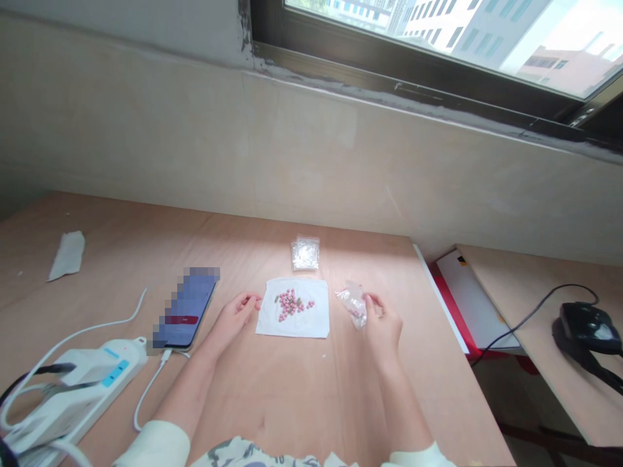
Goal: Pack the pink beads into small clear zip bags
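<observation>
The right hand's fingertips are closed on a clear bag, which is held just above or against the table; which of the two cannot be told. The fingers of the left hand are drawn together beside the left edge of a white cloth; whether anything is gripped between them cannot be told. Pink beads are gathered on the cloth, between the hands, with a few lying apart toward its right side. Beyond the cloth, a stack of clear packets is seen. To the left, a phone is placed near a white power strip.
</observation>
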